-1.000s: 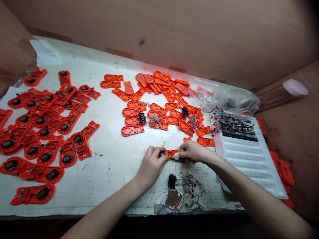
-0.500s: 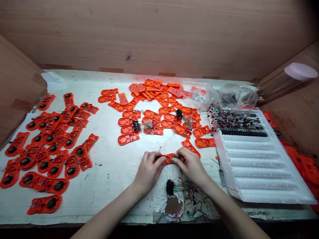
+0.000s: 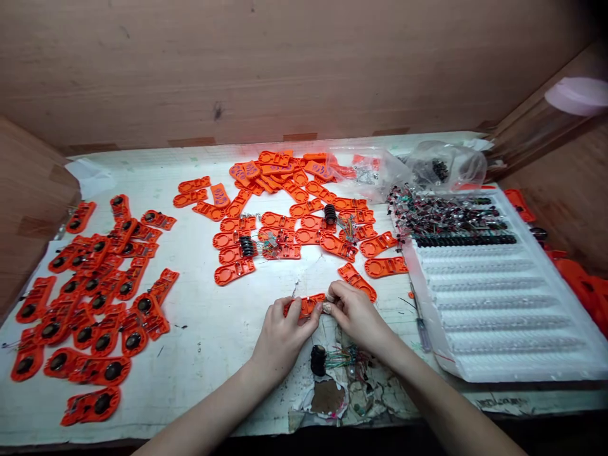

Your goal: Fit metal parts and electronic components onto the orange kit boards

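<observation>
Between my hands, low over the front middle of the table, is an orange plastic casing (image 3: 310, 306). My left hand (image 3: 281, 335) is closed on its left part, fingers behind and thumb in front. At the casing's right end, the thumb and fingers of my right hand (image 3: 354, 315) are pinched together; whatever lies between those fingertips is too small to make out. Just below my hands rests a stack of black round speakers (image 3: 318, 360) with thin coloured wires (image 3: 342, 358) running right. Another orange casing (image 3: 357, 282) lies just behind my right hand.
Orange casings with black speakers (image 3: 102, 342) crowd the left side. More casings (image 3: 278, 170) are heaped at the back. On the right stands a white ribbed tray (image 3: 498, 316) holding wired parts (image 3: 441, 215), beside a screwdriver (image 3: 422, 332). Clear plastic bags (image 3: 375, 172) sit behind it.
The view has shifted slightly. My left hand has slid along the casing and covers more of its front, while my right hand has moved to the casing's right end.
</observation>
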The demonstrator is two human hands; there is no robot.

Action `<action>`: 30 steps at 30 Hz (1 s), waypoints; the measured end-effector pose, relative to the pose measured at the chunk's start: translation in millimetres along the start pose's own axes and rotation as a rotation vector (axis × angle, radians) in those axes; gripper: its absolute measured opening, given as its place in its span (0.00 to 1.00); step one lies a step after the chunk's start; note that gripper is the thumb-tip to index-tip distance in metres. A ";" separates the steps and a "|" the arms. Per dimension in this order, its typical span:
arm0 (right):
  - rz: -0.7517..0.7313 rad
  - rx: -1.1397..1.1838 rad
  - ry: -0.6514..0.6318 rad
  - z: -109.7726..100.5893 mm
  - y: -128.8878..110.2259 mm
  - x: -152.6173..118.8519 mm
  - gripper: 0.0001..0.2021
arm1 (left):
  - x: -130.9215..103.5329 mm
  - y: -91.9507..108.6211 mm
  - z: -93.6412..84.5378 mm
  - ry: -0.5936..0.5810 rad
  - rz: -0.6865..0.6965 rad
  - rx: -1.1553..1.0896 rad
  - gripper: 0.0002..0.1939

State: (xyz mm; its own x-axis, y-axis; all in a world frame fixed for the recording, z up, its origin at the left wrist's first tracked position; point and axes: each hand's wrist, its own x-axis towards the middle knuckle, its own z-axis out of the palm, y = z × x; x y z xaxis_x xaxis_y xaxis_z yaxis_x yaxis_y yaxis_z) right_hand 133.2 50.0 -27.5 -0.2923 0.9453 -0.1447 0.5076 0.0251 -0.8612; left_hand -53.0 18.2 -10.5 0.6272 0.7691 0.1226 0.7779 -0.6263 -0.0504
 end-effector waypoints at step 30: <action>-0.299 -0.257 -0.104 -20.0 -17.9 -32.1 0.06 | 2.9 -13.2 -19.8 0.022 -0.158 -0.402 0.22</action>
State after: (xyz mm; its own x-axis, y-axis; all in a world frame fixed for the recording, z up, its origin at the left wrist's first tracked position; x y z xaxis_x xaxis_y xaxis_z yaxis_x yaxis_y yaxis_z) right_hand 149.7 25.7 2.2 -0.5311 0.8466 0.0336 0.5702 0.3864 -0.7250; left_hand -62.1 26.2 10.2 0.4971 0.8594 0.1193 0.7849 -0.5040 0.3604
